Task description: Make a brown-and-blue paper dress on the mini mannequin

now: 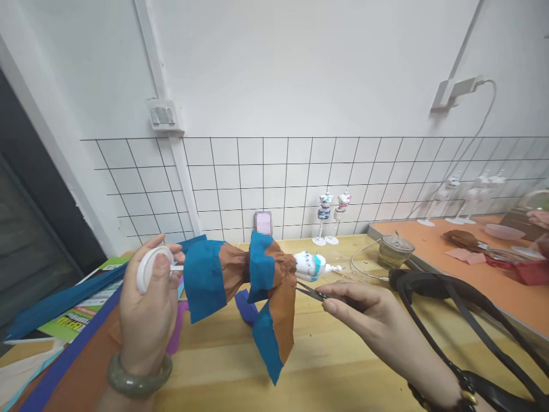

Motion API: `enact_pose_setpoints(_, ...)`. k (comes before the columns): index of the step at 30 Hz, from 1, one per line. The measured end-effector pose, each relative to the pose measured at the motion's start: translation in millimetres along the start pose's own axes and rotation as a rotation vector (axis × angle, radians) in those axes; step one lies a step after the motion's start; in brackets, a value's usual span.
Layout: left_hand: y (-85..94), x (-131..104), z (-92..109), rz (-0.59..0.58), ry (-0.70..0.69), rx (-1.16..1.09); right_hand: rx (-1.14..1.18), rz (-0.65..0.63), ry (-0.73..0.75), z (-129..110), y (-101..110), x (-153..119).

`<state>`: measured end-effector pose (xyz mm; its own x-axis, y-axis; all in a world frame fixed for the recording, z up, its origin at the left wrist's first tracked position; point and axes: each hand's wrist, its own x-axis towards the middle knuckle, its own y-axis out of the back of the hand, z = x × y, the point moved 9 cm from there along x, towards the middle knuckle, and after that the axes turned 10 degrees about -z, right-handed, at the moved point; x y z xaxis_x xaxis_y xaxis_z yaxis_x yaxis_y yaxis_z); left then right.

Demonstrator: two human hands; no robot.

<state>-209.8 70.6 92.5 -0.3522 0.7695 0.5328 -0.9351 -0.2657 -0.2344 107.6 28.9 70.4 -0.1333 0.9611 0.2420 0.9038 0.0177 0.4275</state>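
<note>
My left hand [148, 303] grips the round white base [148, 269] of a small dress form [307, 266], which lies sideways in the air above the table. Blue and brown crepe paper [203, 277] is gathered round the form's stand and body as a ruffled skirt. A loose strip of the paper [281, 326] hangs down below the bodice. White beads tip the form's neck at the right. In my right hand [364, 315] are small dark tweezers or scissors [309, 290], their tips touching the brown paper near the bodice; the exact kind is hard to tell.
Two decorated dress forms [325, 214] stand by the gridded wall, near a phone [263, 223]. To the right are a glass jar [395, 252], a black strap [454, 303] and an orange mat [506, 280]. Paper strips [81, 337] lie at left.
</note>
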Motion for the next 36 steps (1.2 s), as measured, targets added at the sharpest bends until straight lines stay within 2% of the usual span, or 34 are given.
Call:
enact_pose_setpoints(5,-0.8,2.5,-5.8,-0.053,0.005,-0.072,-0.031,0.03,-0.026,-6.4,4.1,-2.1)
enact_pose_setpoints(12,-1.1,4.1,-3.6,-0.056,0.023,-0.058,-0.317,0.049,0.099,-27.2,8.9,-5.6)
enact_pose_setpoints(20,-4.4,4.0,0.5,-0.086,0.026,-0.029,-0.471,0.043,0.2,-45.3,7.5,-6.6)
enact_pose_setpoints(28,-5.8,5.1,-1.6,-0.138,0.026,-0.027,-0.541,-0.032,0.148,-46.8,5.1,-6.8)
enact_pose_setpoints(36,-7.0,5.9,-3.9,-0.175,0.031,-0.04,-0.562,-0.038,0.11,-49.6,3.6,-6.6)
